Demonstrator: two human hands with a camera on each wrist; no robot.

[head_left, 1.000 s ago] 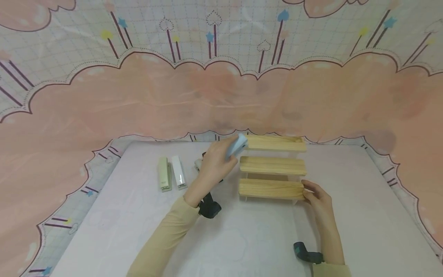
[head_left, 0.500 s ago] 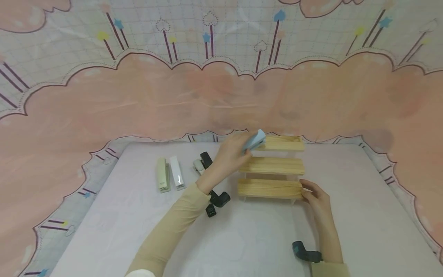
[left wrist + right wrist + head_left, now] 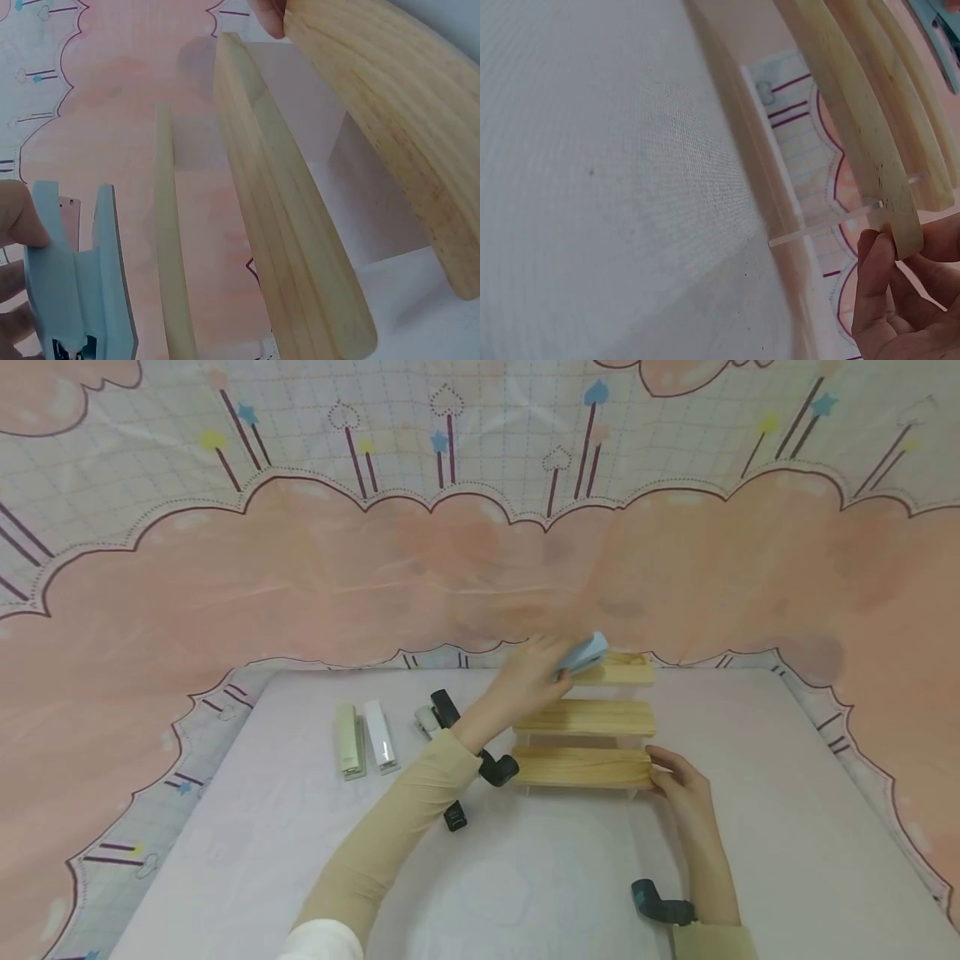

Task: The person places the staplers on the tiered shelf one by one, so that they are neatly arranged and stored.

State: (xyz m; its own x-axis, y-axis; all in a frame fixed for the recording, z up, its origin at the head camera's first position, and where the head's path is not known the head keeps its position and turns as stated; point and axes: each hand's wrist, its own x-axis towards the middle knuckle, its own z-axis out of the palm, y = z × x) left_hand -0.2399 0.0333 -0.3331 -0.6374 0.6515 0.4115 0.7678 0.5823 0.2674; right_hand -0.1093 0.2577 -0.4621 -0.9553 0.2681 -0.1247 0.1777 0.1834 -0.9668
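Observation:
My left hand (image 3: 523, 687) grips a light blue stapler (image 3: 587, 653) above the back of a three-tier wooden rack. In the head view the stapler overlaps the top board (image 3: 628, 671); in the left wrist view the stapler (image 3: 75, 270) appears beside the boards with its two arms spread apart. Below are the middle board (image 3: 588, 717) and the lowest board (image 3: 581, 768), joined by clear supports. With thumb and fingers, my right hand (image 3: 686, 789) pinches the right end of the lowest board, as the right wrist view also shows at the board's end (image 3: 900, 232).
Left of the rack, a pale green stapler (image 3: 349, 742) and a white stapler (image 3: 381, 737) lie side by side. A greyish item (image 3: 427, 721) and a black item (image 3: 445, 708) lie close to the left forearm, partly hidden. A patterned cloth (image 3: 375, 577) hangs behind the white table.
My left hand has carried the light blue stapler rightward along the top board. The right hand has kept its hold on the lowest board. The whole head view has shifted slightly.

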